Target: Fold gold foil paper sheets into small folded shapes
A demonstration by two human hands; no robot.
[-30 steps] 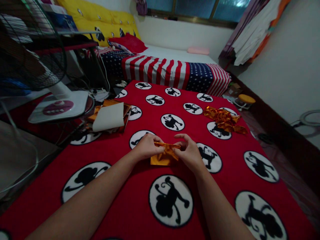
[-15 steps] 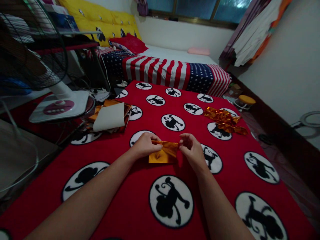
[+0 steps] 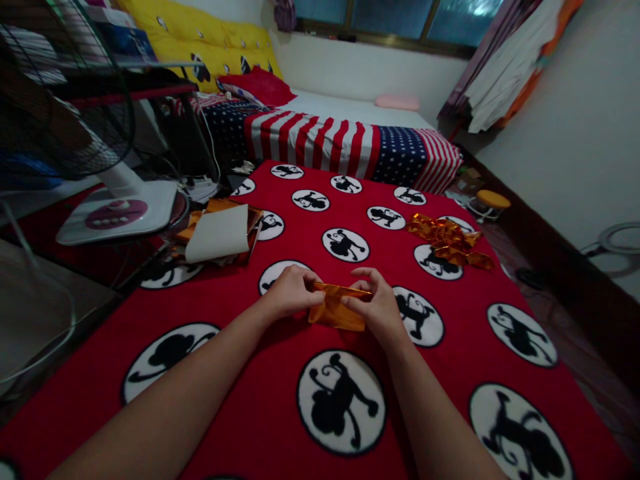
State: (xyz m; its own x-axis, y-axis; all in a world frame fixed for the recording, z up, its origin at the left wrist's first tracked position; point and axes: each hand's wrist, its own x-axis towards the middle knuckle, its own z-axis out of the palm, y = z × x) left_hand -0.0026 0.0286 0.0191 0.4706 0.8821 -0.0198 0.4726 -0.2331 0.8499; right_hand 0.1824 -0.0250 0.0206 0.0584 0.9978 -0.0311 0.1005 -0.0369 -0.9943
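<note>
A small folded piece of shiny gold-orange foil paper [image 3: 338,312] is held between my two hands, just above the red cloth [image 3: 250,400] with its black-and-white figure prints. My left hand [image 3: 291,291] pinches the foil paper at its left end, thumb on the near side. At the right end my right hand [image 3: 374,305] grips it too, thumb pressed on the near face and fingers behind. Several crumpled or folded gold foil pieces [image 3: 445,239] lie in a pile at the far right of the cloth.
A stack of papers with a white sheet [image 3: 219,233] on top lies at the left edge. Beyond it stands a fan with a white base [image 3: 120,212]. A bed with a striped, starred cover [image 3: 320,143] is at the back; a yellow round stool [image 3: 493,200] stands right.
My right hand has closed its thumb onto the foil paper's right end. The foil paper has shifted slightly right and tilted. My left hand has stayed nearly in place.
</note>
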